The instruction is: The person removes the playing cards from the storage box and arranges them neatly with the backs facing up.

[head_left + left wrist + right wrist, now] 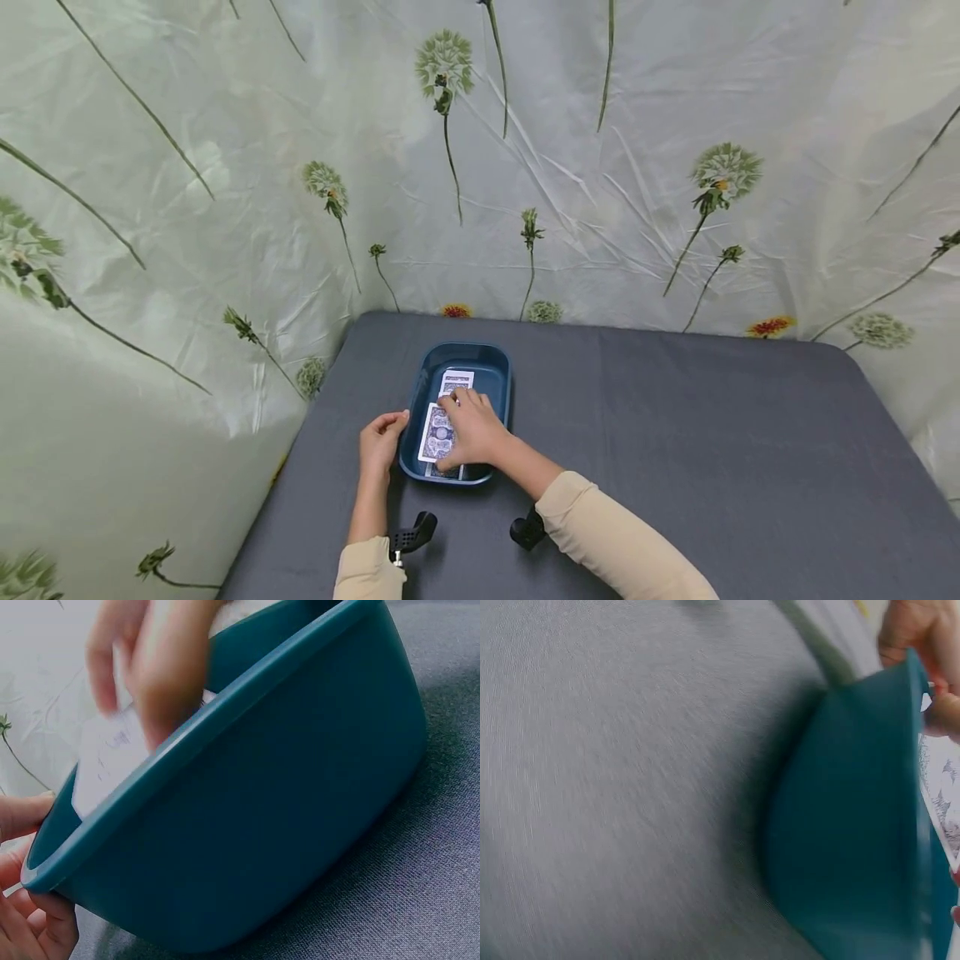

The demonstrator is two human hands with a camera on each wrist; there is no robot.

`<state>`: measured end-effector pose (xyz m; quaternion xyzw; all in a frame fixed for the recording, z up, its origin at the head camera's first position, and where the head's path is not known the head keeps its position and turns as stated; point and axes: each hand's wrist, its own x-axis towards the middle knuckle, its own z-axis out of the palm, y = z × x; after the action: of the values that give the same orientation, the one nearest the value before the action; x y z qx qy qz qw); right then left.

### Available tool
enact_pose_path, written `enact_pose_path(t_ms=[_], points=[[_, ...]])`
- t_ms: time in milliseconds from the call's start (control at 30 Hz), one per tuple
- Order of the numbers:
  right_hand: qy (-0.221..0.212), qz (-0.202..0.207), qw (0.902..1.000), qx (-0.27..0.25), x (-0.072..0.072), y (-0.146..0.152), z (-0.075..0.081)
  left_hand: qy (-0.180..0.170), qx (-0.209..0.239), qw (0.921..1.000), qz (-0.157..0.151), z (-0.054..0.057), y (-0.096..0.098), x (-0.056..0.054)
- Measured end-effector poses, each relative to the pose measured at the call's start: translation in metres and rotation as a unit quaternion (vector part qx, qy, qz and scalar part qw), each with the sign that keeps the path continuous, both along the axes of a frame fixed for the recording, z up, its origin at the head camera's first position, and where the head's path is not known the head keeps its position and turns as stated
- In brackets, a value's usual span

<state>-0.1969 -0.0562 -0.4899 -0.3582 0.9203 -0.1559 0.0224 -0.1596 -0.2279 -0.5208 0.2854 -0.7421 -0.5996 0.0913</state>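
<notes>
A deep blue-green plastic basin stands on the grey cloth with playing cards inside, patterned backs up. My left hand grips its left rim; in the left wrist view the thumb lies at the inner side and curled fingers are outside. Reaching into the basin from the right, my right hand holds a blue-backed playing card by its ends, fingers at the far end and thumb at the near one. More cards lie on the basin floor beyond the fingers, and another card's edge shows below the thumb.
A grey cloth-covered table extends far to the right of the basin. Behind and to the left hangs a pale curtain printed with dandelions. Black devices are on both wrists, close to the basin's near side.
</notes>
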Motion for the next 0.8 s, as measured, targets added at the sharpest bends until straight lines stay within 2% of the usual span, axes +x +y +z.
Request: enact_pose_path(t_ms=[233, 400, 600, 800], points=[[0.038, 0.029, 0.9965, -0.069, -0.011, 0.025, 0.029, -0.011, -0.009, 0.9999, 0.003, 0.000, -0.003, -0.001], [0.076, 0.015, 0.9931, -0.088, -0.022, 0.063, 0.042, -0.030, -0.019, 0.9993, -0.010, 0.001, -0.003, 0.001], [0.096, -0.029, 0.9911, -0.087, -0.035, 0.120, 0.042, -0.038, -0.020, 0.9990, -0.012, 0.001, -0.001, 0.000], [0.079, -0.064, 0.9935, -0.053, -0.040, 0.162, 0.020, -0.040, -0.025, 0.9987, -0.019, 0.004, 0.001, 0.002]])
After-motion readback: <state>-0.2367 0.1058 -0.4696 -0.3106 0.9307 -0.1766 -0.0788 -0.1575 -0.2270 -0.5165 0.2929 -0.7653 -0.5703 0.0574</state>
